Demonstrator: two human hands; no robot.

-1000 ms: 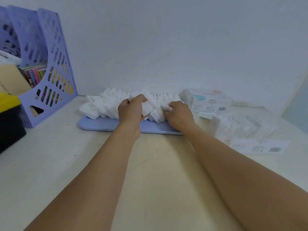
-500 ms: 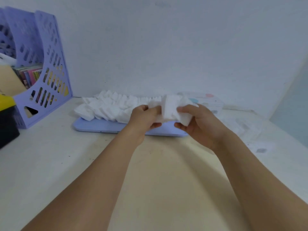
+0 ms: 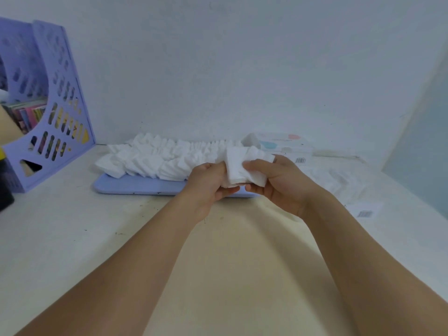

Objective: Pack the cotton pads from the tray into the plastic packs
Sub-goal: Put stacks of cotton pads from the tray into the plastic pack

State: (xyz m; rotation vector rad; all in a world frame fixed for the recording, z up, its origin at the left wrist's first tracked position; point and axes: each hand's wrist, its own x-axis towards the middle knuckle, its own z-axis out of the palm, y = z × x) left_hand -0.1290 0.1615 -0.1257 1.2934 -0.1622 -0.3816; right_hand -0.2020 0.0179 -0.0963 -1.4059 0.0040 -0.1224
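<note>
Home or office desk suggested: lilac perforated file rack (image 3: pixel 60 122) stuffed with books, stood left of lilac tray (image 3: pixel 135 186), cream desktop (image 3: pixel 72 238) set against bare white wall (image 3: pixel 230 69).

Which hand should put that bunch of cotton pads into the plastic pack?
Probably the right hand: it grips the bunch of cotton pads, and the plastic pack lies on its side.

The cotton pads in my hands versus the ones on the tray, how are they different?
The held stack of pads is pressed together, lifted between the left hand and right hand; the tray pads lie fanned in a loose, overlapping row on the lilac tray. The held stack is small, the tray pile far larger. Both are white and square.
</note>
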